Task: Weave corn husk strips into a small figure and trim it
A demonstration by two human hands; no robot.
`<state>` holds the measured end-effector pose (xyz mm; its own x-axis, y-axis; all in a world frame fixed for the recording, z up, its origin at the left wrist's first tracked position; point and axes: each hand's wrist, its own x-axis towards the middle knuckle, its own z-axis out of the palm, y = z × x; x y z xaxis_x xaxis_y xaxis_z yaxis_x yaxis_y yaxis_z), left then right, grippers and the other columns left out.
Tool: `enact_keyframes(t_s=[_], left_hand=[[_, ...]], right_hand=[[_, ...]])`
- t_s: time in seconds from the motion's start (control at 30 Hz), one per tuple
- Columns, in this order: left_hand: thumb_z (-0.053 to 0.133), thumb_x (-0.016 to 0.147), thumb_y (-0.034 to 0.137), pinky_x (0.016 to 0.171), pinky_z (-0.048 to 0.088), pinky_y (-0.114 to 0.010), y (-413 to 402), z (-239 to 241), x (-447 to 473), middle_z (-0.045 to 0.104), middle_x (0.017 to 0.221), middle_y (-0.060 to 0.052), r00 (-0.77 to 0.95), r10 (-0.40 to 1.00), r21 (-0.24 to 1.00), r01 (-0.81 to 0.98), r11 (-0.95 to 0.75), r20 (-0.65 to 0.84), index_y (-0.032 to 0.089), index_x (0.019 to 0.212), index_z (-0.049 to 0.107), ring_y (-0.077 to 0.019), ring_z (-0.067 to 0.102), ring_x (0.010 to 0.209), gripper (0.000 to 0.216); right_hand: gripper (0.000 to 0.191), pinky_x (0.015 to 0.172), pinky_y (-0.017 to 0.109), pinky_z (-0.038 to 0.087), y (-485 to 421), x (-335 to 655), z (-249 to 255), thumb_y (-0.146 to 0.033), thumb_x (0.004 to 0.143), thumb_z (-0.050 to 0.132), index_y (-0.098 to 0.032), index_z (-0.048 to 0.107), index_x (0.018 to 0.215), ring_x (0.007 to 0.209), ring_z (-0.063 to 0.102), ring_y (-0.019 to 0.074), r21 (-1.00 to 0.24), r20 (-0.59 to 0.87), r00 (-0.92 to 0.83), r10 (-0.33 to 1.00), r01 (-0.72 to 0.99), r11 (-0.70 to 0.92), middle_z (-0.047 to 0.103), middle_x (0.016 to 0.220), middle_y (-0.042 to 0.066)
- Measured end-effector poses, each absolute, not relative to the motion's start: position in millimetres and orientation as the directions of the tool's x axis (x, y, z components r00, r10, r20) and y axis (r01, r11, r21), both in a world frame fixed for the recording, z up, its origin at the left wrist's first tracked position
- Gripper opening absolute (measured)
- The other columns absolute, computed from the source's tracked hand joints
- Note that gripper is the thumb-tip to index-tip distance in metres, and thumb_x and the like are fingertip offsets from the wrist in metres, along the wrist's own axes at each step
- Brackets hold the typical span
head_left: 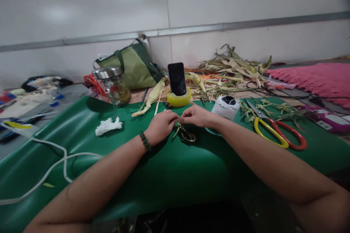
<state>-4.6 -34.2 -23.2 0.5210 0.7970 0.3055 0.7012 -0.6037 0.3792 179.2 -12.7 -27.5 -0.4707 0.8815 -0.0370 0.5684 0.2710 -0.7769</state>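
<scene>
My left hand (162, 126), with a dark green bead bracelet (145, 141) at the wrist, is closed in a pinch. My right hand (199, 115) pinches right beside it, fingertips almost touching. Between them they hold a thin corn husk piece (177, 131), its end sticking out below the fingers. A small loop of twisted husk (188, 137) hangs or lies just under the fingertips; I cannot tell which. Above my left hand a narrow pale strip (157, 106) stands up. The exact grip of the fingertips is too small to make out.
Beyond my hands a phone (177, 79) leans upright in a yellow tape roll (175, 99). Scissors (273, 127) and a white thread spool (224, 107) lie right. Left are crumpled white tissue (108, 126), a glass jar (113, 87) and a white cable (65, 157). Dried husks (235, 66) pile behind.
</scene>
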Motion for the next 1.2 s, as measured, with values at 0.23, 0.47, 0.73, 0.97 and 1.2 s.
enact_keyframes(t_s=[0.23,0.47,0.73,0.97,1.2], left_hand=[[0.052,0.086,0.019,0.076,0.045,-0.032,-29.6,-23.6,-2.8,0.065,0.079,-0.005,0.491,0.829,0.477,0.681,-0.556,0.267,0.018,0.076,0.065,-0.0190,0.057,0.078,0.016],[0.051,0.083,0.025,0.071,0.047,-0.027,-27.4,-19.9,-4.7,0.066,0.075,-0.003,0.501,0.853,0.659,0.595,-0.460,0.143,0.015,0.075,0.064,-0.0151,0.057,0.071,0.018],[0.053,0.080,0.027,0.062,0.046,-0.024,-27.1,-18.8,-5.7,0.066,0.076,-0.004,0.493,0.863,0.711,0.569,-0.414,0.108,0.014,0.077,0.065,-0.0135,0.055,0.066,0.018],[0.052,0.081,0.028,0.062,0.047,-0.025,-26.0,-19.3,-7.4,0.066,0.077,-0.005,0.529,0.844,0.739,0.532,-0.414,0.092,0.013,0.078,0.066,-0.0140,0.056,0.066,0.020],[0.063,0.075,0.025,0.076,0.050,-0.028,-30.4,-16.3,-8.1,0.072,0.085,-0.006,0.564,0.818,0.746,0.496,-0.443,0.110,0.014,0.084,0.069,-0.0176,0.064,0.080,0.015]], right_hand=[[0.023,0.051,0.023,0.024,-14.4,179.5,-24.0,-0.034,0.072,0.059,-0.013,0.066,0.065,0.053,0.032,0.0072,-0.797,-0.012,-0.497,0.868,0.529,0.292,0.044,0.052,-0.005],[0.023,0.051,0.023,0.025,-12.4,180.1,-27.3,-0.035,0.070,0.059,-0.013,0.068,0.066,0.052,0.035,0.0078,-0.786,0.024,-0.489,0.872,0.530,0.319,0.046,0.051,-0.004],[0.023,0.049,0.023,0.025,-13.5,179.4,-28.0,-0.035,0.070,0.059,-0.014,0.063,0.062,0.052,0.035,0.0077,-0.785,0.030,-0.483,0.875,0.531,0.319,0.045,0.051,-0.004],[0.032,0.048,0.024,0.022,-14.4,179.6,-26.2,-0.042,0.074,0.058,-0.016,0.055,0.056,0.050,0.030,0.0068,-0.788,0.047,-0.500,0.865,0.514,0.340,0.038,0.050,-0.006],[0.029,0.050,0.024,0.023,-12.6,181.7,-24.2,-0.038,0.074,0.059,-0.015,0.057,0.058,0.052,0.031,0.0070,-0.791,0.069,-0.494,0.867,0.502,0.349,0.040,0.051,-0.005]])
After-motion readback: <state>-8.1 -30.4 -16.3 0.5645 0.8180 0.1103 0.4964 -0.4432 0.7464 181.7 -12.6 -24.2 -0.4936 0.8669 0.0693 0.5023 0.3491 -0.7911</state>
